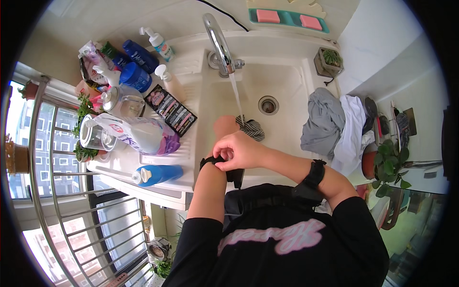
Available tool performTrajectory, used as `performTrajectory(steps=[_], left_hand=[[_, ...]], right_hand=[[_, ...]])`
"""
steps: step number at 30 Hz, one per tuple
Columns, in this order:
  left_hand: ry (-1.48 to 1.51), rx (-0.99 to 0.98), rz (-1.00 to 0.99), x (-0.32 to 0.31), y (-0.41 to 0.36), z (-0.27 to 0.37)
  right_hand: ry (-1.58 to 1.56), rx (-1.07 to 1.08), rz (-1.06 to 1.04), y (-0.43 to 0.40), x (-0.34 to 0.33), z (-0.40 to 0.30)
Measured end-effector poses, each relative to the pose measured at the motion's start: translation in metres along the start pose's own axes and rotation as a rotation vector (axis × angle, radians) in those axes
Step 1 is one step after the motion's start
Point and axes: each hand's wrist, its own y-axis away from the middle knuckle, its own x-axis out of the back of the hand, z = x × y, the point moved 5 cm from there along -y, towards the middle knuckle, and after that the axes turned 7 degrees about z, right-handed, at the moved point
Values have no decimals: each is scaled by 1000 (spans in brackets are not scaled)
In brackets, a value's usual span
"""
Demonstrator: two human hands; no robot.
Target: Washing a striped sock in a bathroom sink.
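Observation:
My left hand [226, 125] is low in the white sink basin [290, 79], closed on a bunched black-and-white striped cloth [254, 130]. Part of that hand is hidden behind my right hand [238, 149]. My right hand crosses over my left forearm, thumb and fingers pinched on a black strap [211, 160] worn there. From the curved chrome faucet [219, 43] a stream of water [236, 91] runs down onto the cloth, beside my left fingers. The metal drain [268, 105] lies to the right of the stream.
On the left ledge stand a blue bottle [159, 175], a white-and-purple detergent bottle [143, 134], a black printed box [171, 110] and several toiletries. Grey cloth [322, 123] and white cloth [353, 129] lie on the right rim, near a potted cactus [328, 61].

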Motion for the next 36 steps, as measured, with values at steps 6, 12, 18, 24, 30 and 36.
performTrajectory(steps=[6, 12, 18, 24, 30, 36], left_hand=[[-79, -122, -8, -3, 1, 13], [-227, -183, 43, -19, -11, 19], [-521, -518, -159, -45, -16, 7], [-442, -472, -237, -55, -5, -4], [-231, -264, -138, -48, 13, -14], [-23, -115, -54, -35, 21, -20]], right_hand=[[69, 100, -27, -3, 7, -4], [47, 85, -29, -9, -1, 1], [188, -115, -56, -11, -4, 5], [255, -72, -110, -20, -5, 13], [376, 19, -23, -24, -10, 8], [406, -94, -7, -32, -14, 25]])
